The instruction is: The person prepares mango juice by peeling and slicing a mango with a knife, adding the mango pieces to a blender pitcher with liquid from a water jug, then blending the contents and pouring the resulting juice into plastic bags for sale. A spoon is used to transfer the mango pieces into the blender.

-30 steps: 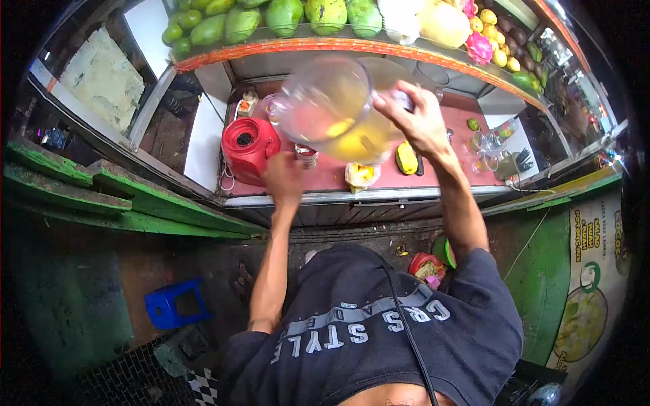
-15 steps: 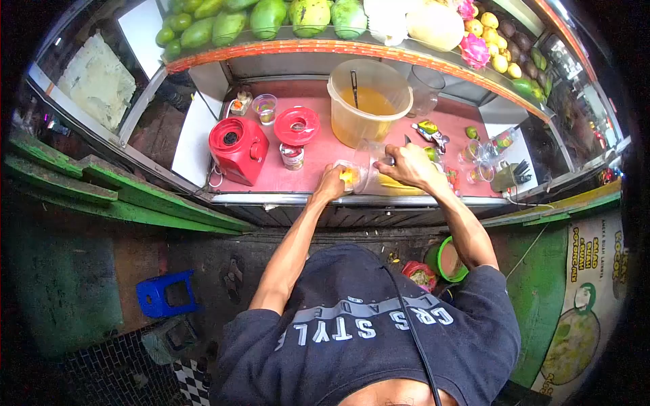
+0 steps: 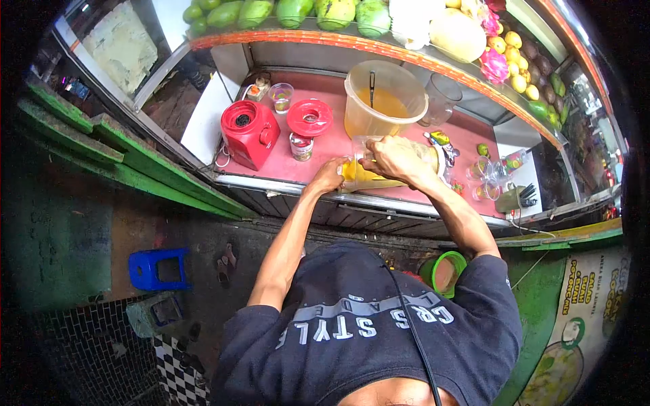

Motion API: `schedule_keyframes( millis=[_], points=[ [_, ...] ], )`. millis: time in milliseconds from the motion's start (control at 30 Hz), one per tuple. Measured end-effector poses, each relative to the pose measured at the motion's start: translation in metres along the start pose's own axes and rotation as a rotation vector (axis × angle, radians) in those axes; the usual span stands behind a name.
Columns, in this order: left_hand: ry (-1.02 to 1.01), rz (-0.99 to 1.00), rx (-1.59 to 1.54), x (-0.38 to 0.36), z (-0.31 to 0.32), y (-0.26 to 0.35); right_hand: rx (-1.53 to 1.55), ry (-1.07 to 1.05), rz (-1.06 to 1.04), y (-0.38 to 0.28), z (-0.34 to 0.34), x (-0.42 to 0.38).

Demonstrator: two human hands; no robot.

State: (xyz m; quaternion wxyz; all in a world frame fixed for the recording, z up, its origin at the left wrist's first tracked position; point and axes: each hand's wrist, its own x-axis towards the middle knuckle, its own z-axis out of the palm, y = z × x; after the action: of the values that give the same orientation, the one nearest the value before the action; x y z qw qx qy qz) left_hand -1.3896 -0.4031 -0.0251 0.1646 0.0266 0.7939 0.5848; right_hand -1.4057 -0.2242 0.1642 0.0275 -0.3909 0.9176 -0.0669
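My right hand [image 3: 393, 159] is wrapped round the handle of a clear blender jar [image 3: 382, 181]. The jar is tipped well over, with yellow contents along its side and a pale end at the right. My left hand [image 3: 330, 174] grips a clear plastic cup [image 3: 349, 173] with yellow in it, at the jar's left end near the counter's front edge. My fingers partly hide the cup and the jar's mouth. Just behind them stands a translucent bucket [image 3: 359, 125] of orange-yellow liquid, with a dark-handled utensil [image 3: 372, 88] in it.
A red blender base [image 3: 249, 139] stands left on the pink counter [image 3: 325, 154], beside a red lid [image 3: 309, 119] on a can [image 3: 301, 147]. Clear cups [image 3: 482, 179] and a straw holder [image 3: 511, 197] are at the right. Mangoes [image 3: 294, 13] fill the shelf above.
My right hand has tipped the blender jar further over and its yellow contents show more. Both hands stay close together at the cup. The whole view has shifted and turned slightly.
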Motion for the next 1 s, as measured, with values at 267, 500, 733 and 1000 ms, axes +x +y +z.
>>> schedule_keyframes(
  millis=[267,500,733,1000],
  points=[
    [-0.044,0.038,-0.124,0.011,0.006,-0.024,-0.261,0.019,-0.199,-0.036,0.011,0.035],
    [0.076,0.403,-0.291,-0.020,-0.002,0.003,-0.337,-0.021,-0.370,-0.060,0.028,0.068],
    [0.101,0.320,-0.597,-0.014,0.004,-0.027,-0.312,-0.066,-0.390,-0.074,0.028,0.073],
    [0.048,0.202,-0.587,-0.013,0.005,-0.032,-0.413,-0.133,-0.322,-0.080,0.020,0.073]
  ],
)
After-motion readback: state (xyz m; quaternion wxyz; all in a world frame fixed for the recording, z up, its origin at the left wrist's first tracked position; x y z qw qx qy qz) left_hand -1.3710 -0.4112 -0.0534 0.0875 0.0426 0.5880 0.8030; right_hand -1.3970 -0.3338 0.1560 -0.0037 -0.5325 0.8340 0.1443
